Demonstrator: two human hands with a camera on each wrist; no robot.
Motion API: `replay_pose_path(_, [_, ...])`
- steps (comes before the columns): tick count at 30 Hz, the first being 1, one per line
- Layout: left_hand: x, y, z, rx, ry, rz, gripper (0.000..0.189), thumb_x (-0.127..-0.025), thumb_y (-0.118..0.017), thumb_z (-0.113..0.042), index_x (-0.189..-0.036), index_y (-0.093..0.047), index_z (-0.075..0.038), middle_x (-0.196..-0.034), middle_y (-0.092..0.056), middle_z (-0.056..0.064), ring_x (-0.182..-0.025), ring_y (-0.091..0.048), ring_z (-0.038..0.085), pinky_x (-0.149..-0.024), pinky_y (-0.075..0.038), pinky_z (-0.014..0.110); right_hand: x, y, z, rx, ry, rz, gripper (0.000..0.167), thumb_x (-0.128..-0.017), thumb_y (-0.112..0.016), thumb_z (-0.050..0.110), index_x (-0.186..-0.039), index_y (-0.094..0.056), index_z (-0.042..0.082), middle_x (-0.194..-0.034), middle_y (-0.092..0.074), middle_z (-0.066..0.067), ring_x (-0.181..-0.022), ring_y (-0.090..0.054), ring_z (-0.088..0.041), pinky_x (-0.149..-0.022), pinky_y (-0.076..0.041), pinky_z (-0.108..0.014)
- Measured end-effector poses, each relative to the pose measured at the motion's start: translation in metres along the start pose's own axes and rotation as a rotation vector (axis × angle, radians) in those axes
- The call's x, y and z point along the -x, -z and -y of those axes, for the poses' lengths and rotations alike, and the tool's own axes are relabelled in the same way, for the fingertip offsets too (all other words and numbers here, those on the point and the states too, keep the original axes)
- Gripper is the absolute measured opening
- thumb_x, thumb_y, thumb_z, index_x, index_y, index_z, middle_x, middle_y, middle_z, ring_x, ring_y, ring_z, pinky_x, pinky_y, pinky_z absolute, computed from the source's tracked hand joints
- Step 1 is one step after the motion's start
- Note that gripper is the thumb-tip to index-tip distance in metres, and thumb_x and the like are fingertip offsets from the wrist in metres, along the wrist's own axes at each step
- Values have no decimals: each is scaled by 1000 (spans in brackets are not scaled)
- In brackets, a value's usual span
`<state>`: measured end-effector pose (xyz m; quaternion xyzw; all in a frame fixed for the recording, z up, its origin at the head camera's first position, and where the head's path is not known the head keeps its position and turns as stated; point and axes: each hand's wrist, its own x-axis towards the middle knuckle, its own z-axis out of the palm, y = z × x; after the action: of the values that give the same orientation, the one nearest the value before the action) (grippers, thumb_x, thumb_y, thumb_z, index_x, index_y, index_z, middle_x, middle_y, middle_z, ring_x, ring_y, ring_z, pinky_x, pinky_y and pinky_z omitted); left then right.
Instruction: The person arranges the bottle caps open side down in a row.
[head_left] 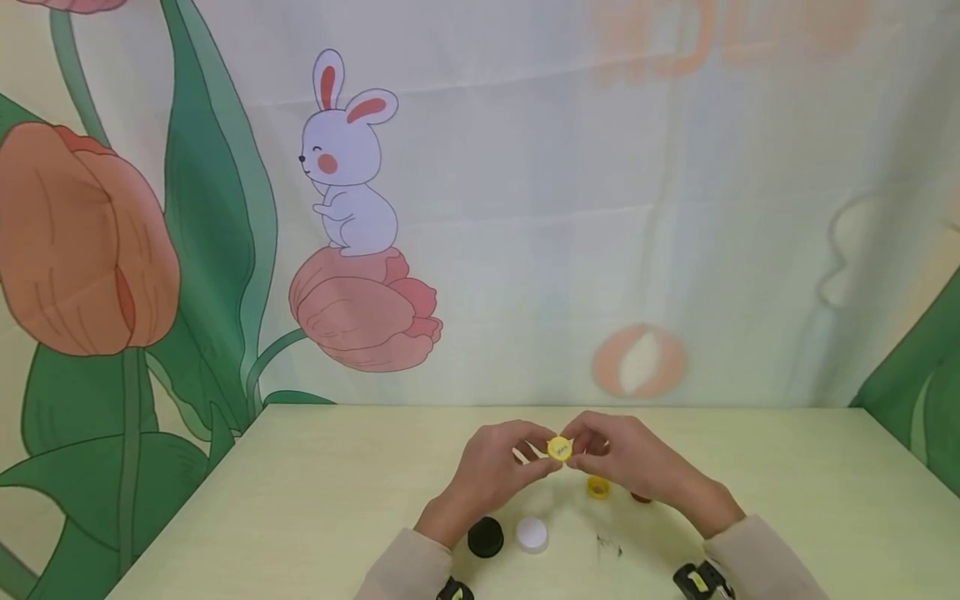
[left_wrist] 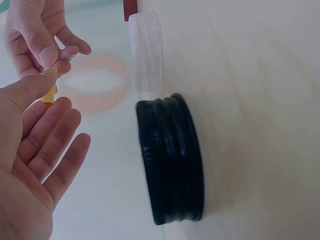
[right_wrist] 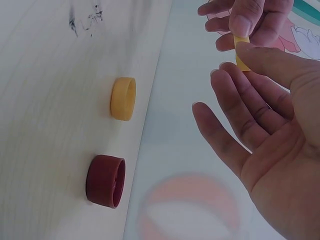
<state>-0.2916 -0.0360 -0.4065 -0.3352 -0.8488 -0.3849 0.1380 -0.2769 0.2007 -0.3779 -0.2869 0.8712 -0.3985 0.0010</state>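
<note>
Between the fingertips of both hands a small yellow bottle cap is held up above the table. My left hand pinches its left edge with thumb and fingers. On the opposite edge, my right hand pinches it too. Faint dark marks show on the cap's face in the head view. In the right wrist view, the cap is partly hidden by thumbs. Below the right hand lie a second yellow cap and a dark red cap. A black cap and a white cap sit below the left hand.
The pale wooden table carries dark scribble marks near the front. A cloth backdrop printed with tulips and a rabbit hangs behind the table's far edge. Black wrist straps show at the bottom.
</note>
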Motion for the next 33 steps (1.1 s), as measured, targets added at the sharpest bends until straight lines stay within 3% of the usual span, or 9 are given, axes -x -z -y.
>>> replay_pose_path(5, [0, 0, 0, 0, 6, 19, 20, -90, -87, -20, -109, -81, -16, -100, -79, -7, -82, -75, 12, -72, -55, 20, 0, 0, 0, 4, -9, 7, 20, -98, -79, 19, -115, -70, 12, -91, -69, 8, -81, -65, -12, -74, -54, -30])
replay_pose_path(12, [1, 3, 1, -8, 47, 108, 18, -89, -88, -22, -106, -83, -18, -99, -78, -9, -88, -73, 14, -75, -53, 22, 0, -2, -1, 0, -19, 70, 15, -98, -79, 17, -109, -71, 13, -87, -68, 6, -76, -64, -13, -70, -53, -29])
replay_pose_path(17, [1, 3, 0, -20, 74, 188, 19, -87, -90, -25, -105, -85, -21, -97, -78, -6, -90, -68, 9, -78, -52, 22, 4, -4, -6, 8, 5, 115, 15, -97, -80, 19, -108, -71, 14, -84, -68, 8, -76, -65, -12, -71, -54, -29])
replay_pose_path(27, [2, -2, -9, 21, 125, 385, 18, -86, -91, -23, -101, -83, -17, -84, -70, -19, -78, -64, -4, -72, -52, 18, 19, -11, -12, -16, 22, 193, 15, -96, -81, 21, -104, -71, 16, -85, -68, 9, -78, -64, -8, -71, -54, -28])
replay_pose_path(33, [5, -5, -12, 6, 141, 438, 17, -84, -93, -21, -97, -82, -17, -79, -68, -19, -75, -62, -5, -70, -52, 17, 21, -15, -14, -31, 19, 235, 14, -93, -82, 17, -101, -70, 16, -83, -67, 9, -76, -62, -7, -70, -53, -27])
